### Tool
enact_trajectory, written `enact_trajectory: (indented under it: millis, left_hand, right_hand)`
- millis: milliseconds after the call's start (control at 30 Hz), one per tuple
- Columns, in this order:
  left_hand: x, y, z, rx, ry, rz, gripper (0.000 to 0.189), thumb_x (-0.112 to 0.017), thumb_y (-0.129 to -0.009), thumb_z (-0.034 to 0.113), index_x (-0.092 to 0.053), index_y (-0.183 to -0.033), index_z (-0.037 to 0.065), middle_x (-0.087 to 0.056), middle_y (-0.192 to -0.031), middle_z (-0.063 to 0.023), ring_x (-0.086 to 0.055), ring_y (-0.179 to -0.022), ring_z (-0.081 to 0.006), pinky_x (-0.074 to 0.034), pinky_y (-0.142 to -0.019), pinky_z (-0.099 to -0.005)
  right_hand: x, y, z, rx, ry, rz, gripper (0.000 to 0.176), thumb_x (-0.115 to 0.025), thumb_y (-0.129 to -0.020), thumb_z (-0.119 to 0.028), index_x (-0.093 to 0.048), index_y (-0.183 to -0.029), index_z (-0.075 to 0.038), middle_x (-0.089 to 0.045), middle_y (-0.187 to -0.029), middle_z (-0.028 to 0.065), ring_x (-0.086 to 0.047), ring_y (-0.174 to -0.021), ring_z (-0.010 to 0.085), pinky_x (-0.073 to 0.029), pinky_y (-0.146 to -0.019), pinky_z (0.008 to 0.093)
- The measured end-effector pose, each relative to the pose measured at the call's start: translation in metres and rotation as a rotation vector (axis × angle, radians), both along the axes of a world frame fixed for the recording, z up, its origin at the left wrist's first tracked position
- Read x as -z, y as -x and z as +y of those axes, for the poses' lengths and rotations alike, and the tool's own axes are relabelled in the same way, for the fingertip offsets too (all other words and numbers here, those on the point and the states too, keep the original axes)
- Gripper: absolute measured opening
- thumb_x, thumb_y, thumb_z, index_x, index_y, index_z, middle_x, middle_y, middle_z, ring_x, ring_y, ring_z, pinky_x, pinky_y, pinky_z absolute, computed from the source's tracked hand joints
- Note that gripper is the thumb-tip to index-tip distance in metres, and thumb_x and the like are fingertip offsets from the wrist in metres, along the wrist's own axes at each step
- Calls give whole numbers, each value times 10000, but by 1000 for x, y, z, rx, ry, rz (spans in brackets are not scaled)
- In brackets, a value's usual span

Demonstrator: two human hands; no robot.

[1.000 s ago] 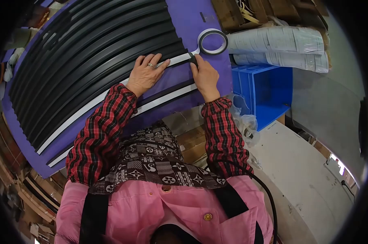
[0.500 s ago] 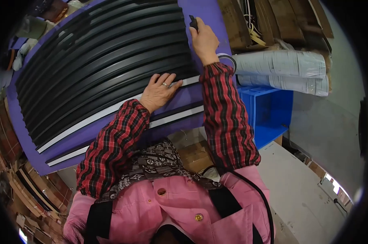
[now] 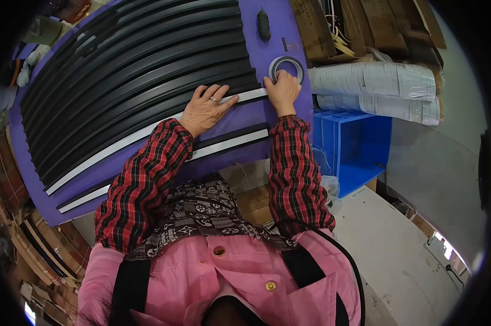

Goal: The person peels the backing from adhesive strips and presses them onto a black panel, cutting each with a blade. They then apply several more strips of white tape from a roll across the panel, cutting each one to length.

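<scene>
My left hand (image 3: 206, 111) lies spread, palm down, on a long white-faced strip (image 3: 115, 148) along the near edge of a row of black ribbed strips (image 3: 142, 70). A ring shows on one finger. By the right end of that strip, my right hand (image 3: 284, 93) has its fingers curled over the near rim of a roll of tape (image 3: 298, 65). Fingers hide part of the roll. Beyond it a dark, narrow-tipped hand tool (image 3: 263, 26) lies on the purple tabletop (image 3: 251, 49). A second white-faced strip (image 3: 232, 143) lies nearer my body.
A blue crate (image 3: 359, 152) stands to the right below the table edge. Plastic-wrapped white rolls (image 3: 373, 81) and stacked cardboard (image 3: 359, 27) are behind it. A pale board (image 3: 397, 239) is at the lower right, and more cardboard (image 3: 50, 239) at the left.
My right hand has put down the dark tool on the tabletop and come back toward me to the roll of tape. My left hand stays on the strip. The view has shifted slightly.
</scene>
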State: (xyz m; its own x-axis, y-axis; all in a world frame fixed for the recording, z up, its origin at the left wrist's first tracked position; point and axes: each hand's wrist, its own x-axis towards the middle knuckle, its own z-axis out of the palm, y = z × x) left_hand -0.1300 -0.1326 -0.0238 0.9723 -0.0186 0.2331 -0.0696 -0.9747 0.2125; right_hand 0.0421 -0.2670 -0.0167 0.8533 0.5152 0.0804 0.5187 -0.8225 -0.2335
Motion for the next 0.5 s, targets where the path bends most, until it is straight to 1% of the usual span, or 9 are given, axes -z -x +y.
enact_trajectory:
  millis: [67, 133, 200, 267, 300, 333, 433, 467, 500]
  left_hand:
    - [2, 1, 1, 12, -15, 7, 316, -471, -800, 251, -457, -1115, 234, -407, -1108, -46, -371, -1037, -194, -282, -874, -344]
    - [8, 0, 0, 6, -37, -30, 316, -471, -801, 249, -456, -1116, 236, -406, -1110, -50, -376, -1037, -200, -282, -877, -350]
    - [-4, 0, 1, 11, -16, -1, 314, -470, -801, 249, -457, -1115, 235, -416, -1094, -57, -379, -1044, -206, -280, -883, -353]
    - [-15, 9, 10, 15, 164, -66, 265, -509, -778, 205, -504, -1040, 166, -459, -1020, -79, -435, -990, -230, -327, -845, -365]
    - [-21, 25, 15, -29, 249, -91, 247, -528, -764, 185, -519, -1005, 133, -480, -978, -82, -459, -957, -238, -348, -823, -366]
    - [-27, 52, 30, -143, 274, -159, 206, -548, -740, 147, -536, -939, 91, -506, -899, -75, -492, -866, -249, -374, -770, -371]
    - [-8, 166, 96, -633, -22, -202, 138, -541, -722, 117, -539, -854, 77, -503, -812, -71, -480, -778, -254, -372, -704, -371]
    - [-7, 194, 107, -671, -54, -187, 138, -541, -722, 117, -539, -854, 77, -503, -812, -71, -480, -778, -254, -372, -704, -371]
    - [-8, 217, 114, -686, -23, -141, 119, -536, -720, 109, -532, -834, 74, -496, -792, -71, -475, -770, -254, -369, -700, -371]
  right_hand:
    - [-5, -13, -1, 192, -584, 427, 284, -643, -692, -237, -537, -836, -16, -564, -773, 125, -541, -795, 258, -405, -705, 334]
    - [-66, 0, 0, 161, -1192, 298, 211, -615, -728, -128, -519, -891, -32, -576, -861, 106, -558, -771, 189, -415, -693, 265]
    - [-127, 18, 4, -82, -1625, 351, 211, -576, -738, -24, -493, -931, -37, -564, -911, 89, -548, -793, 148, -419, -720, 255]
    - [-151, 38, 10, -152, -1739, 667, 227, -565, -728, 9, -482, -936, -27, -551, -924, 101, -543, -774, 147, -427, -741, 269]
    - [-141, 40, 8, -163, -1696, 853, 213, -561, -707, 28, -480, -888, -50, -544, -923, 96, -532, -819, 158, -421, -771, 296]
    - [-126, 50, 9, -212, -1680, 989, 207, -560, -695, 34, -468, -853, -63, -541, -944, 100, -523, -849, 169, -414, -787, 307]
    - [-93, 92, 37, -307, -1620, 1392, 200, -554, -680, 28, -409, -740, -96, -527, -991, 111, -496, -936, 210, -370, -881, 356]
    - [-89, 110, 53, -303, -1589, 1494, 201, -556, -684, 20, -397, -724, -98, -524, -998, 113, -495, -951, 219, -356, -905, 365]
    - [-85, 130, 73, -323, -1595, 1554, 175, -544, -702, 10, -454, -822, -81, -513, -1032, 124, -479, -1003, 243, -330, -940, 383]
